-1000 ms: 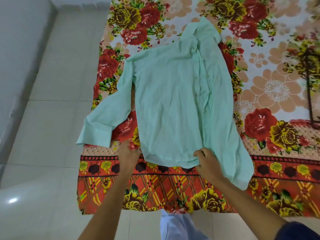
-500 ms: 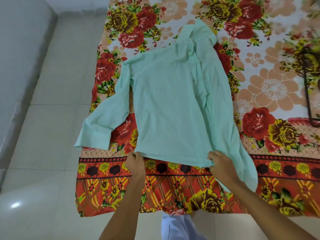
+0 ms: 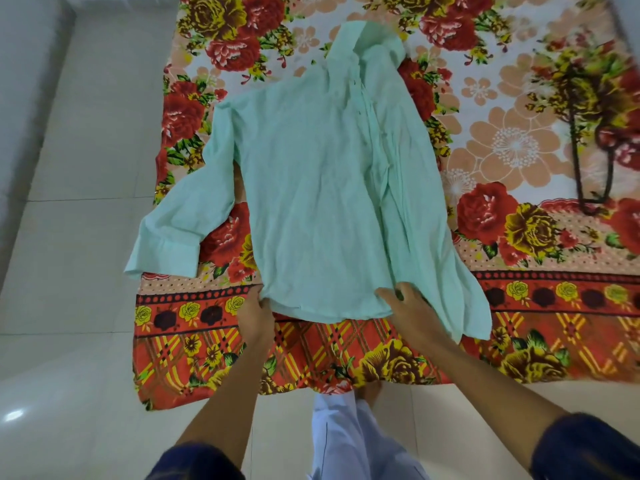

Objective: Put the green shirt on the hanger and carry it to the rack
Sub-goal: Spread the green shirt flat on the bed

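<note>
I count one green shirt (image 3: 322,202), one flowered blanket (image 3: 519,133) under it, one dark hanger (image 3: 592,168) on that blanket, and my two hands: left hand (image 3: 258,313), right hand (image 3: 408,310).

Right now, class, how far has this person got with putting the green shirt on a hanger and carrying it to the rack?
Early. Done: the pale green long-sleeved shirt lies spread on the floral bedspread. In hand: the left hand and the right hand grip its bottom hem. Left: the dark wire hanger lies untouched on the bedspread to the right, so hanging and carrying remain; no rack is visible.
</note>
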